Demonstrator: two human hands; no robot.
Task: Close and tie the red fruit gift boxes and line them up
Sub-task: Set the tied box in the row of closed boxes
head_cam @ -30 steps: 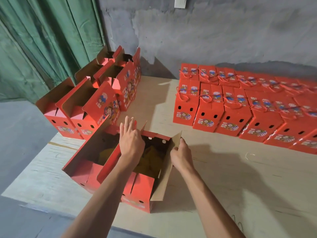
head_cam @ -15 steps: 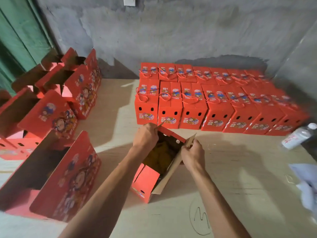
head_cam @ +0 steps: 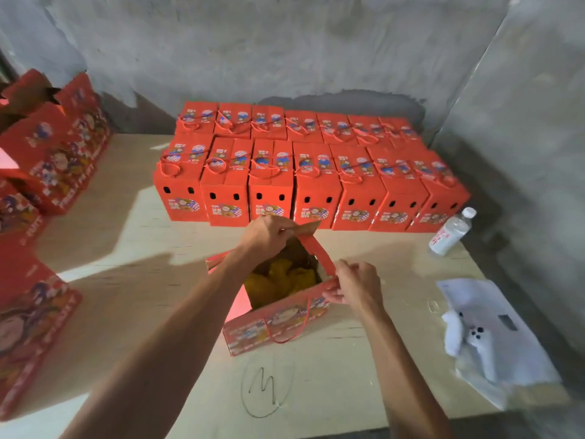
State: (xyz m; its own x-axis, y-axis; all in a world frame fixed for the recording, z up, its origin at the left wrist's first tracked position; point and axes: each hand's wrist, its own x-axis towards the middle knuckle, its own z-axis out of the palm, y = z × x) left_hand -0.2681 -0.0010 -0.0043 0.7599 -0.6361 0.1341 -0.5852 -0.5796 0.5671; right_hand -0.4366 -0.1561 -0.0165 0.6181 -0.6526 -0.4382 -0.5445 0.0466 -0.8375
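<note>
Red fruit gift box, still open at the top, stands on the pale plywood table in front of the person, just beyond a hand-drawn pen circle on the wood. Yellow fruit shows inside it. A red cord handle hangs in a loop down the printed side that faces the viewer.

Both arms reach in from below. The left hand grips the far flap at the box's back edge, fingers curled over the cardboard. The right hand pinches the near right corner of the box, where a narrow red flap runs across the opening between the two hands.

Behind the box, against the grey concrete wall, two rows of closed red gift boxes stand side by side, touching, each with its cord tied over the lid.

Along the left edge, several more red boxes stand with their lids up, blurred.

To the right, a clear plastic water bottle with a white cap lies tilted beside the end of the front row. Nearer, a white sheet lies on the table with a small white object on it that I cannot identify.
</note>
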